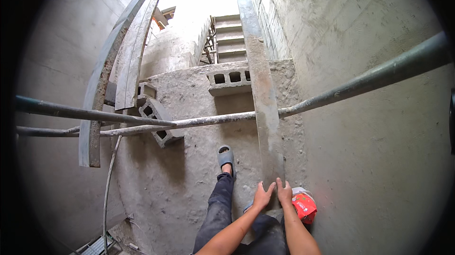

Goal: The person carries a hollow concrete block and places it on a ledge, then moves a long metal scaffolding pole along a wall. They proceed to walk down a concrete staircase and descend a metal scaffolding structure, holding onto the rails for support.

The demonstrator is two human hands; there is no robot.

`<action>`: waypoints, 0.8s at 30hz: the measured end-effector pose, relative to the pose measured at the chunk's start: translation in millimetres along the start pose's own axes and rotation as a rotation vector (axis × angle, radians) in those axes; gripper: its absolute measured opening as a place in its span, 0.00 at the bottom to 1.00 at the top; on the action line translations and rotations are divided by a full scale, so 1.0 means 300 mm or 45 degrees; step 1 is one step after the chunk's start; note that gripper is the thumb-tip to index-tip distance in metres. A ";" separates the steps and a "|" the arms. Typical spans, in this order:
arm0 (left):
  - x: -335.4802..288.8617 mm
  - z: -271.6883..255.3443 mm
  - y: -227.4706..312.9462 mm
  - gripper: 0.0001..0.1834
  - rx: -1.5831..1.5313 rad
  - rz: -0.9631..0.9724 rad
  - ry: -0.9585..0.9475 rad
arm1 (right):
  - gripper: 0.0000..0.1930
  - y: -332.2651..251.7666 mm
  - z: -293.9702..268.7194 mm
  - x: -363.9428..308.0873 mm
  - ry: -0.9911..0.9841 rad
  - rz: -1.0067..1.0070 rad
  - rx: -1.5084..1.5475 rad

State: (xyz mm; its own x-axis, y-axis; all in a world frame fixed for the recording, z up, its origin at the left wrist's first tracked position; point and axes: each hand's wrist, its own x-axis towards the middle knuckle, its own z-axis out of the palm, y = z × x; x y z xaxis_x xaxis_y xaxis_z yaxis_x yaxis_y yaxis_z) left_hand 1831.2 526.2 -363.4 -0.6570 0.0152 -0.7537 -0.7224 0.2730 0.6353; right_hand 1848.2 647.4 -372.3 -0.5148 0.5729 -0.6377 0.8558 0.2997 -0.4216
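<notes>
A long grey plank [266,94], stained and worn, runs away from me over a metal pipe [227,119] toward the bright far end. At its near end my left hand [261,197] grips the left edge, thumb on top. My right hand [285,193] holds the right edge of the same end, close beside the left. The fingers under the plank are hidden. Right next to my right hand, a red printed bag [304,207] rests on or in a pale container, partly covered by my forearm. A hollow concrete block [230,82] lies just left of the plank.
More hollow blocks [161,121] lie at left, near two leaning boards [102,98]. A second pipe [85,112] crosses there, and a thin hose [110,193] hangs below. Concrete walls [374,127] flank me. Steps [231,41] lie beyond the floor's far edge.
</notes>
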 end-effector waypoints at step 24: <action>-0.048 -0.148 -0.197 0.43 0.404 -0.211 0.523 | 0.44 -0.085 0.227 -0.224 0.046 0.149 -0.245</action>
State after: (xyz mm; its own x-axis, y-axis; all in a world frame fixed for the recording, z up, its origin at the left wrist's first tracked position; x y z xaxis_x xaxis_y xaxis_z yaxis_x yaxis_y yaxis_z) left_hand 1873.8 467.3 -382.8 -0.6159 -0.4123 -0.6713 -0.7647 0.5178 0.3835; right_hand 1857.4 549.2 -362.6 -0.4122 0.6381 -0.6503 0.9053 0.3675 -0.2132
